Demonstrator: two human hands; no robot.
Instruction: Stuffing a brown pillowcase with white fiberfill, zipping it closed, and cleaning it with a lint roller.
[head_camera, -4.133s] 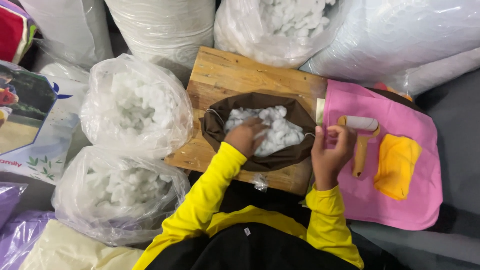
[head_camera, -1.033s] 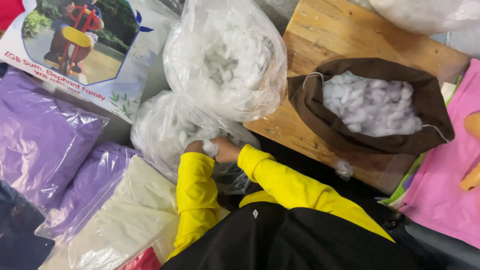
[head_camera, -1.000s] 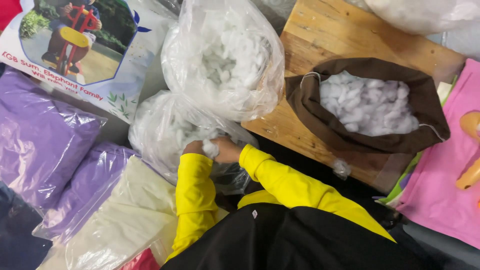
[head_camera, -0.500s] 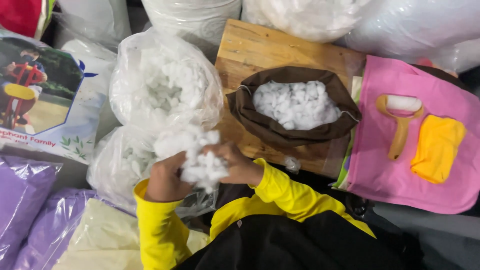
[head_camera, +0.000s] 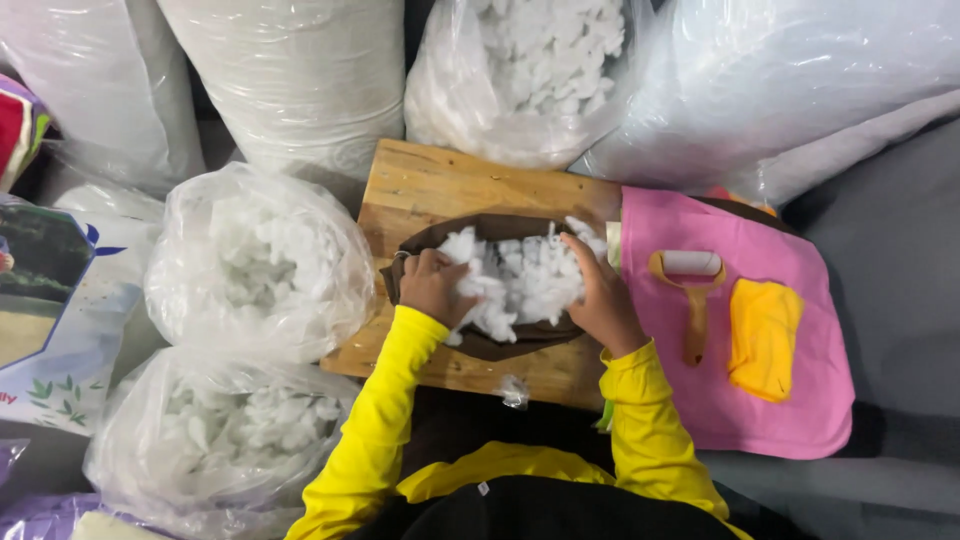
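A brown cloth cover (head_camera: 510, 345) lies open on a wooden board (head_camera: 440, 190), heaped with white stuffing (head_camera: 525, 280). My left hand (head_camera: 435, 285) presses on the stuffing at the cover's left side, fingers curled into the fluff. At the right side my right hand (head_camera: 598, 295) pushes on the pile, fingers spread over it. Both sleeves are yellow. Some stuffing spills over the cover's front edge near my left wrist.
Two clear bags of white stuffing (head_camera: 262, 262) (head_camera: 225, 435) sit to the left. More big plastic bags (head_camera: 525, 70) stand behind the board. A pink cloth (head_camera: 800, 420) on the right carries a lint roller (head_camera: 692, 290) and a yellow piece (head_camera: 762, 338). A printed package (head_camera: 45, 310) lies at far left.
Both hands lifted a clump of stuffing out of the lower left bag and carried it right to the brown cover, where they now press it in. The view swung back over the board.
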